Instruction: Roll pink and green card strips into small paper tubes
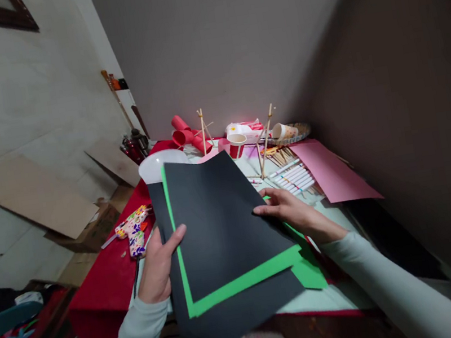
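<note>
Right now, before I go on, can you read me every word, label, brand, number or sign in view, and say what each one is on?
No text can be read.
Red-and-white packet: printed marks, too small and blurred to read.
Patterned paper cup: marks too small to tell whether they are lettering.
Top black sheet: no writing visible.
</note>
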A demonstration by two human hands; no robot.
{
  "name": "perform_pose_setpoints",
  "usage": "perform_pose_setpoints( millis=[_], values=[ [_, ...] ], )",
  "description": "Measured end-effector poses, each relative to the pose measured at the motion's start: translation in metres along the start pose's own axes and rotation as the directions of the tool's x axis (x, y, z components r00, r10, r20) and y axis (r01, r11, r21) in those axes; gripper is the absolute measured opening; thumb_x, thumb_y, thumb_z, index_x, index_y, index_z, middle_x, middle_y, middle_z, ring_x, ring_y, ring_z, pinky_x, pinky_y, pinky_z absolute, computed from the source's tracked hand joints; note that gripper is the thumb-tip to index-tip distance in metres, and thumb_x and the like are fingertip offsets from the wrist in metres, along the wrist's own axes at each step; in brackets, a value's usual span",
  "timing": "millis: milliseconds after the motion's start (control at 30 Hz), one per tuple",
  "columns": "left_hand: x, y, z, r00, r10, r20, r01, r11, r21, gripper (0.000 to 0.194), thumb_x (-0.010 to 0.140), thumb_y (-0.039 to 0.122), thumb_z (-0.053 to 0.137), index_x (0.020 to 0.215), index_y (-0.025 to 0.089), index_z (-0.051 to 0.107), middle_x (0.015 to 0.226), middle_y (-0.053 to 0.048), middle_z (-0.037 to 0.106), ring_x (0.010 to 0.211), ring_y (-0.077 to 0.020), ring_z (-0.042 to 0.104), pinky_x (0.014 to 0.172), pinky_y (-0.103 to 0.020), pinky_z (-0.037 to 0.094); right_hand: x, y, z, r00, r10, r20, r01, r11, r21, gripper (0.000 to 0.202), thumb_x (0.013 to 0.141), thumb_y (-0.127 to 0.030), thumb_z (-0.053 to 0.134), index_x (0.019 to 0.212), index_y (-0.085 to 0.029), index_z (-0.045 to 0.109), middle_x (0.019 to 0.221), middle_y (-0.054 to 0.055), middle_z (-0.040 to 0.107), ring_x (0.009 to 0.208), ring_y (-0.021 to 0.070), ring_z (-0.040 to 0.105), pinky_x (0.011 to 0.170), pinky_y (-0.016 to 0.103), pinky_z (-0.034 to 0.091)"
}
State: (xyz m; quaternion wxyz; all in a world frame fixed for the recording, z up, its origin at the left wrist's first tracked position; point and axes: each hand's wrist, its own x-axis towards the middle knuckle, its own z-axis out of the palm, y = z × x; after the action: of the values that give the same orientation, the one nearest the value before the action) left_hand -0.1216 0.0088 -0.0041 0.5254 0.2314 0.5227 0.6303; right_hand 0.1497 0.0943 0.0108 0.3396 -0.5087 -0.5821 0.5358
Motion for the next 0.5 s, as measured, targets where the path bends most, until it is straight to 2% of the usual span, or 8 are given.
perform_pose_setpoints(
  millis=[100, 267, 300, 367, 433, 500],
  values=[
    [0.0, -0.001, -0.001, 1.0, 0.016, -0.004, -0.016, 1.0, 0.004, 0.075, 0.054, 0.028, 0.096, 0.124, 0.017, 0.069, 0.118, -0.014, 0.078, 0.105, -0.0351, 0.076, 0.09, -0.045, 0.063, -0.002, 0.004, 0.01, 1.0, -0.006, 0.023, 0.008, 0.998, -0.068, 0.048, 0.059, -0.042, 0.089, 0.089, -0.024, 0.056, 0.063, -0.008, 0.049, 0.054, 0.0139, 0.047, 0.049, 0.026, 0.033],
    [0.002, -0.001, -0.005, 1.0, 0.008, -0.017, -0.008, 1.0, -0.009, 0.081, 0.056, 0.031, 0.095, 0.131, 0.016, 0.067, 0.116, -0.014, 0.079, 0.109, -0.0367, 0.075, 0.091, -0.045, 0.063, -0.01, 0.003, 0.014, 0.999, -0.035, 0.005, 0.035, 0.989, -0.146, 0.048, 0.055, -0.04, 0.094, 0.082, -0.024, 0.058, 0.066, -0.006, 0.047, 0.063, 0.0155, 0.046, 0.055, 0.028, 0.036],
    [0.002, -0.001, -0.005, 1.0, 0.004, -0.011, -0.004, 1.0, -0.011, 0.081, 0.057, 0.03, 0.095, 0.132, 0.017, 0.067, 0.117, -0.013, 0.079, 0.11, -0.0364, 0.074, 0.092, -0.045, 0.063, -0.013, 0.001, 0.013, 0.999, -0.043, 0.016, 0.044, 0.988, -0.148, 0.045, 0.057, -0.041, 0.093, 0.08, -0.023, 0.058, 0.066, -0.006, 0.048, 0.063, 0.0154, 0.047, 0.055, 0.028, 0.038],
    [0.002, -0.001, -0.006, 1.0, -0.003, 0.012, 0.004, 1.0, -0.022, 0.081, 0.059, 0.029, 0.095, 0.134, 0.019, 0.066, 0.12, -0.013, 0.079, 0.113, -0.0357, 0.073, 0.095, -0.044, 0.062, -0.02, -0.004, 0.012, 0.995, -0.041, 0.086, 0.047, 0.996, -0.069, 0.037, 0.069, -0.046, 0.087, 0.083, -0.023, 0.062, 0.071, -0.003, 0.056, 0.066, 0.0165, 0.054, 0.059, 0.029, 0.044],
    [0.001, -0.002, -0.005, 0.999, -0.017, 0.035, 0.018, 0.999, -0.037, 0.08, 0.06, 0.027, 0.094, 0.135, 0.019, 0.066, 0.122, -0.012, 0.078, 0.116, -0.0355, 0.072, 0.097, -0.045, 0.061, -0.027, -0.008, 0.011, 0.979, -0.023, 0.202, 0.008, 0.997, 0.073, 0.03, 0.084, -0.049, 0.075, 0.096, -0.023, 0.066, 0.084, 0.001, 0.066, 0.077, 0.019, 0.064, 0.068, 0.031, 0.052],
    [0.001, -0.002, -0.005, 0.999, -0.03, 0.04, 0.031, 0.998, -0.047, 0.077, 0.06, 0.026, 0.094, 0.133, 0.02, 0.068, 0.122, -0.012, 0.078, 0.116, -0.0362, 0.072, 0.098, -0.047, 0.061, -0.033, -0.011, 0.008, 0.965, -0.03, 0.261, -0.004, 0.992, 0.126, 0.026, 0.092, -0.047, 0.066, 0.103, -0.024, 0.068, 0.097, 0.003, 0.072, 0.089, 0.0211, 0.069, 0.078, 0.033, 0.056]
  ],
)
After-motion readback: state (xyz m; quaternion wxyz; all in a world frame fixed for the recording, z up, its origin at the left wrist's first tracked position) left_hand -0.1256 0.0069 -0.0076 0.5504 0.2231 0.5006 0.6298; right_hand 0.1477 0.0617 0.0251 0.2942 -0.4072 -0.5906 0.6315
